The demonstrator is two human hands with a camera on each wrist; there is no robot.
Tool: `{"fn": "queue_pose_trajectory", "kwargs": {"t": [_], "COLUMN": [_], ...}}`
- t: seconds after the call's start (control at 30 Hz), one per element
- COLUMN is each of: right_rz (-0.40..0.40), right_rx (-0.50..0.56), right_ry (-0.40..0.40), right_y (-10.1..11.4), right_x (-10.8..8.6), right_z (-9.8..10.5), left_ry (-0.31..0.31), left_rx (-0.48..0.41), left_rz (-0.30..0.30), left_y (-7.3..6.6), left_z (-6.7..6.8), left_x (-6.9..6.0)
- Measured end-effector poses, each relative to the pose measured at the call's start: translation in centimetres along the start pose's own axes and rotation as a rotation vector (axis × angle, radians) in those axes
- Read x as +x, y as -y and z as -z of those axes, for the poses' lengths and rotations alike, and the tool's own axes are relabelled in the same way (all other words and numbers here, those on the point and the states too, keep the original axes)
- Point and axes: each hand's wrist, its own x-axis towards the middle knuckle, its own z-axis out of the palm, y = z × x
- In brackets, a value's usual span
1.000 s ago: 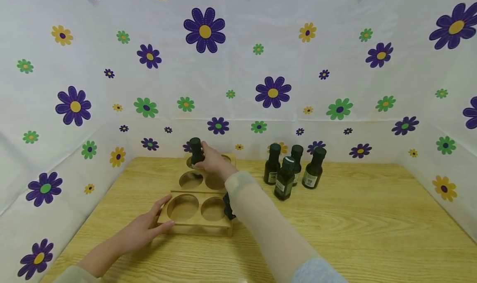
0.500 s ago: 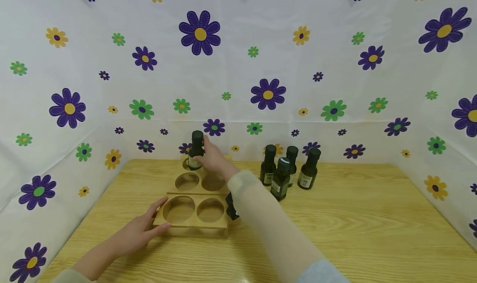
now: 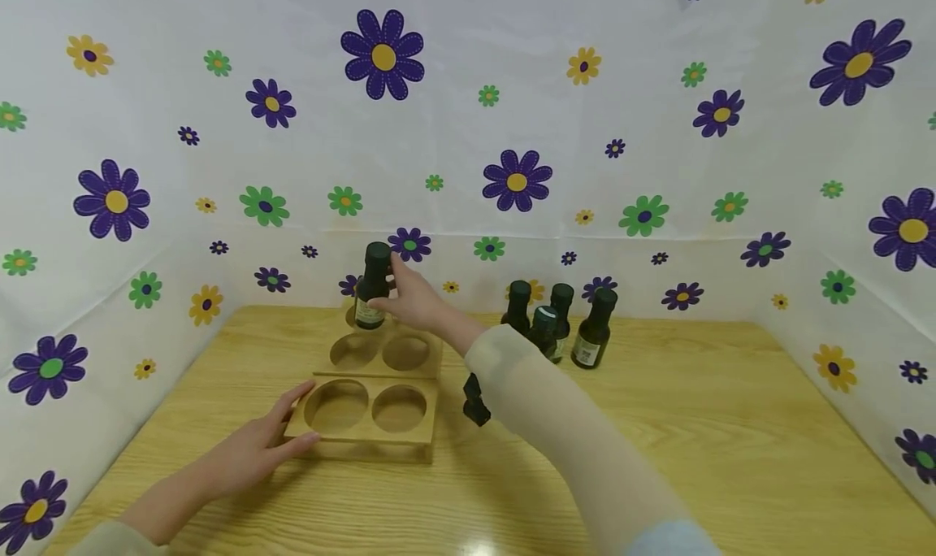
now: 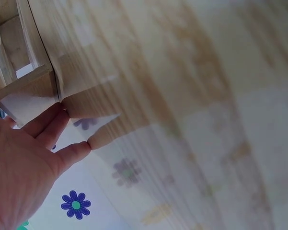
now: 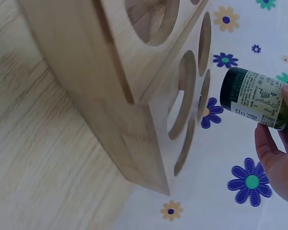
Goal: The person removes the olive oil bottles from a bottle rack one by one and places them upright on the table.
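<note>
My right hand pinches a dark glass bottle with a black cap, upright above the back left of a stepped wooden rack. In the right wrist view the labelled lower end of the bottle stands clear of the rack's round holes. My left hand rests at the front left corner of the rack, thumb at its front edge and index finger at its left edge. Its fingers look nearly straight in the left wrist view. My right hand partly hides the back holes.
Several similar dark bottles stand in a cluster right of the rack, partly behind my right sleeve. Under everything is a wooden table. A white flower-print cloth hangs behind and at the sides.
My right hand has lifted the bottle up out of the rack's back left hole. The left hand stays at the rack's corner. The head view has shifted slightly.
</note>
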Motion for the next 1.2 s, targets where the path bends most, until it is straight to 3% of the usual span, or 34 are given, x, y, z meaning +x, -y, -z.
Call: {"fn": "queue_pose_trajectory", "kwargs": {"t": [0.3,0.63,0.93,1.2], "right_rz": [0.077,0.143,0.117,0.025], "right_rx": [-0.039,-0.034,-0.033,-0.022], "right_ry": [0.047,0.079,0.034,0.011], "right_y": [1.1,1.3,0.4,-1.3], "right_x": [-2.3,-6.4,-11.1,-16.5], "right_z": [2.5,4.9,7.5,9.8], "left_ry": [0.035,0.022,0.034,0.041], "left_rx": [-0.016,-0.007,-0.017,-0.016], "left_rz": [0.027,0.014,0.008,0.011], "left_y": [0.0,-0.2,-0.3,-0.2], "left_z": [0.4,0.6,0.5,0.2], "left_x": [-0.1,0.0,0.1,0.1]}}
